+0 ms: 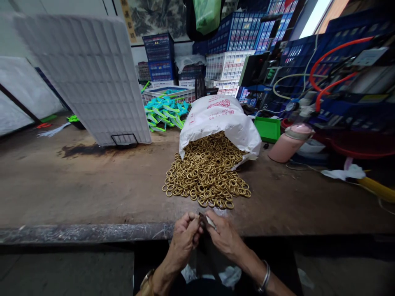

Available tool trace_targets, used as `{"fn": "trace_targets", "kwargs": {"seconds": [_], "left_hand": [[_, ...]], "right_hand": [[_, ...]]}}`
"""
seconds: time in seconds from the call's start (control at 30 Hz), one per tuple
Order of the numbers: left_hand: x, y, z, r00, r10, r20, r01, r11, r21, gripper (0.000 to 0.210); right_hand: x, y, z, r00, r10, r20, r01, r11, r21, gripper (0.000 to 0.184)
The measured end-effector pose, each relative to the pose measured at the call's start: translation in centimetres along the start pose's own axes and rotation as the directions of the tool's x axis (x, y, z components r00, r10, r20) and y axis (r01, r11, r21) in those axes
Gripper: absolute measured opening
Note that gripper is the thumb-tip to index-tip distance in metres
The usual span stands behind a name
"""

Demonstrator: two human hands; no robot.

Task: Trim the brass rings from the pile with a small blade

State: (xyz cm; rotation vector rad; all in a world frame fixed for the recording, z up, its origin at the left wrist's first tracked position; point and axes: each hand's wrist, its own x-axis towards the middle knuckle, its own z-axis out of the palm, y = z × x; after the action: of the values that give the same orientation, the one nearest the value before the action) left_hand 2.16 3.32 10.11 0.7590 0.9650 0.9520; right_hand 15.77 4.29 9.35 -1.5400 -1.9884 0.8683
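My left hand [185, 233] is closed at the table's front edge, thumb and fingers pinched together. Whatever small thing it pinches is mostly hidden by the fingertips. Close beside it, my right hand [224, 236] grips a small hand tool [211, 223] with a pale body and a dark tip. That tip points at the left fingertips; its exact kind is unclear. Just beyond both hands lies a heap of gold-coloured rings [206, 176]. They spill from the mouth of a white sack [219, 117] with red print, lying on its side.
On the wooden table [92, 189] a white ribbed panel [89, 78] stands upright at left. Green and turquoise plastic pieces [166, 109] are piled behind. At right are a green tray [267, 129], a pink bottle [290, 142] and red hoses [321, 78]. Stacked crates [230, 65] fill the back.
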Motion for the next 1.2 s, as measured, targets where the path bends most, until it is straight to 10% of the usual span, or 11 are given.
{"fn": "trace_targets", "kwargs": {"seconds": [0.37, 0.73, 1.2], "left_hand": [[-0.1, -0.6, -0.6, 0.999, 0.030, -0.022, -0.028, 0.998, 0.062, 0.033], [-1.8, 0.8, -0.8, 0.995, -0.096, 0.027, 0.100, 0.964, -0.245, 0.032], [0.0, -0.4, -2.6, 0.972, -0.211, 0.101, 0.233, 0.837, -0.495, 0.025]], "right_hand": [[-0.1, 1.0, 1.5, 0.999, 0.000, 0.040, 0.016, 0.914, -0.405, 0.027], [2.8, 0.7, -1.0, 0.974, 0.069, -0.214, -0.167, 0.859, -0.483, 0.025], [4.7, 1.0, -1.5, 0.975, 0.057, -0.213, -0.175, 0.787, -0.592, 0.019]]}}
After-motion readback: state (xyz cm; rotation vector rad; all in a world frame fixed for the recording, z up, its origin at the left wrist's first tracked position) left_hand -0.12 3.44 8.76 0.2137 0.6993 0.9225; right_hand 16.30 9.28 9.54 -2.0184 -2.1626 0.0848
